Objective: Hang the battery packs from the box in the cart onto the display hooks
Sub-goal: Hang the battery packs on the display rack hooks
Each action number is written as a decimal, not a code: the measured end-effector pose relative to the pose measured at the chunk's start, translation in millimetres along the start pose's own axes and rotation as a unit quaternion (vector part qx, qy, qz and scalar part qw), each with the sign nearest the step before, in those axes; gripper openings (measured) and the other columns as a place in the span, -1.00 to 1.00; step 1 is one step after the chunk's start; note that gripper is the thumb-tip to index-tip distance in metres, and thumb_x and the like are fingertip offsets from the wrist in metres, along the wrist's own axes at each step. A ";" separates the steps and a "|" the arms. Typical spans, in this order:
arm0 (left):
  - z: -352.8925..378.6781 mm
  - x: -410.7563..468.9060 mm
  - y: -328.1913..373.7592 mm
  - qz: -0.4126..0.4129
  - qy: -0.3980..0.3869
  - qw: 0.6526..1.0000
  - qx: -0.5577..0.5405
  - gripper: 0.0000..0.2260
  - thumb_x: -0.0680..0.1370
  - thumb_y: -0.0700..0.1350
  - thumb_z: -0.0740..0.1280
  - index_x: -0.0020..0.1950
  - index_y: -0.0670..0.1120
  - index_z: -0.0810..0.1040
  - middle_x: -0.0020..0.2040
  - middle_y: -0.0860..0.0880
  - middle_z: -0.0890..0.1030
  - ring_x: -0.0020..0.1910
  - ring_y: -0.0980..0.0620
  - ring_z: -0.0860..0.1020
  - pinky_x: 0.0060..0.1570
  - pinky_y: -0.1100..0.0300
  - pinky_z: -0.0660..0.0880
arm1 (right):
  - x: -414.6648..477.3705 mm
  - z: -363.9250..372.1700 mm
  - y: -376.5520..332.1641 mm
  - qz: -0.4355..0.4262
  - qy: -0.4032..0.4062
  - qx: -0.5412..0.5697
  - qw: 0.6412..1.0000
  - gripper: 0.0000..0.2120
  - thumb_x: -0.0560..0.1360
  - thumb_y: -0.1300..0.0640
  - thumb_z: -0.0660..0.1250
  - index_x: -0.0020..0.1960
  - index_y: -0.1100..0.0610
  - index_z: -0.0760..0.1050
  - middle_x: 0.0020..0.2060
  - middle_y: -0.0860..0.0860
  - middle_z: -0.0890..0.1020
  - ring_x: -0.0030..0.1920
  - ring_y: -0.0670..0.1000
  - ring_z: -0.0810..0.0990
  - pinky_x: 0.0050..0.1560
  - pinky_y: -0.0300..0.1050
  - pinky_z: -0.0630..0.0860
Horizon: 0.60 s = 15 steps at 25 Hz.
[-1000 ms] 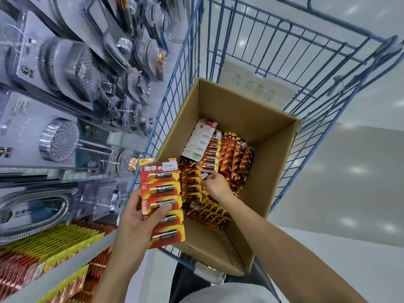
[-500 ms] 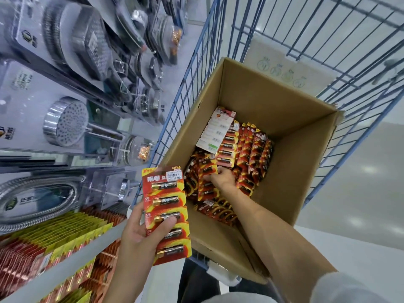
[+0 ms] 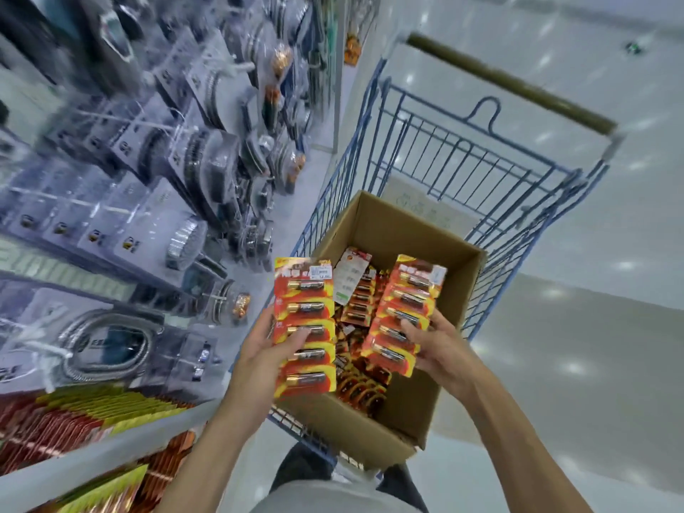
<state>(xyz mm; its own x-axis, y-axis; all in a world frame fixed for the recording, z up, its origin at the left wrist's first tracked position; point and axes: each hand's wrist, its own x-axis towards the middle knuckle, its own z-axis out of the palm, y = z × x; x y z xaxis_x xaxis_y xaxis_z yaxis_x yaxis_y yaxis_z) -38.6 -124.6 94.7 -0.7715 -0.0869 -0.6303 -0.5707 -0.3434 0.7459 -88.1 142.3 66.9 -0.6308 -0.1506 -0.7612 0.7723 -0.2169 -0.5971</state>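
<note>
A brown cardboard box (image 3: 403, 231) sits in the blue wire cart (image 3: 455, 161) and holds several red and yellow battery packs (image 3: 361, 386). My left hand (image 3: 259, 357) grips one long battery pack (image 3: 304, 323) upright, just left of the box. My right hand (image 3: 440, 346) holds a second battery pack (image 3: 405, 312) tilted above the box's middle. Red and yellow packs hang on the display (image 3: 85, 416) at the lower left.
Shelving with packaged shower heads (image 3: 185, 242) and hoses (image 3: 107, 342) runs along the left, close to the cart. A grey shelf edge (image 3: 111, 449) crosses the lower left. Pale shop floor (image 3: 573, 364) lies to the right of the cart.
My right hand came up out of the box with a battery pack in it. The view swung upward and is blurred on the left. My left hand still holds its pack.
</note>
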 end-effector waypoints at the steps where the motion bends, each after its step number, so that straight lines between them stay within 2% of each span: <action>1: 3.5 -5.4 6.7 0.010 -0.012 1.000 -0.014 -0.59 0.49 -0.18 0.44 0.30 0.12 0.58 0.14 -0.11 0.74 0.05 -0.20 0.73 -0.04 -0.09 0.68 | -22.0 3.7 -6.5 -0.022 -0.013 0.010 1.000 -0.61 0.61 0.26 0.35 0.39 0.02 0.47 0.24 0.12 0.68 0.23 0.19 0.67 0.22 0.32 0.58; 5: 5.6 -41.6 29.0 0.076 -0.045 0.995 -0.040 -0.53 0.48 -0.20 0.43 0.38 0.04 0.54 0.17 -0.16 0.72 0.07 -0.21 0.72 -0.01 -0.10 0.67 | -97.8 28.5 -24.5 -0.108 -0.052 0.021 0.993 -0.56 0.55 0.25 0.40 0.40 0.03 0.47 0.24 0.13 0.68 0.23 0.20 0.67 0.25 0.30 0.54; 7: 1.8 -67.4 33.6 0.121 -0.042 0.991 -0.044 -0.53 0.50 -0.21 0.42 0.40 0.03 0.52 0.15 -0.15 0.73 0.05 -0.19 0.73 -0.05 -0.07 0.69 | -126.9 39.7 -24.6 -0.138 -0.087 0.014 0.987 -0.56 0.56 0.19 0.41 0.41 0.05 0.46 0.25 0.16 0.67 0.24 0.23 0.66 0.23 0.28 0.56; 11: -6.9 -134.9 26.1 0.207 0.003 0.975 -0.074 -0.56 0.48 -0.20 0.42 0.34 0.04 0.56 0.11 -0.14 0.74 -0.04 -0.15 0.74 -0.17 0.03 0.69 | -167.8 51.5 -18.1 -0.165 -0.136 0.014 0.977 -0.63 0.64 0.00 0.24 0.41 0.05 0.48 0.23 0.19 0.67 0.17 0.21 0.69 0.17 0.20 0.60; 15: -26.4 -221.5 -10.2 0.277 0.061 0.952 -0.117 -0.61 0.52 -0.19 0.41 0.35 -0.01 0.57 0.13 -0.16 0.73 0.00 -0.17 0.73 -0.10 -0.02 0.69 | -203.0 71.8 8.7 -0.157 -0.216 -0.014 0.964 -0.63 0.65 -0.04 0.22 0.40 0.05 0.51 0.22 0.19 0.67 0.14 0.23 0.67 0.08 0.19 0.66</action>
<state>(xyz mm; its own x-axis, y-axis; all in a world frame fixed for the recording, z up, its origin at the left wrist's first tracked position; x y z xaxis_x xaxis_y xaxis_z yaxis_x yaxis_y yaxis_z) 145.5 -126.6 221.1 -0.8894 -0.4179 -0.1853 0.0034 -0.4113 0.9115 41.2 101.7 234.4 -0.8009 -0.4707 -0.3701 0.5369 -0.2907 -0.7920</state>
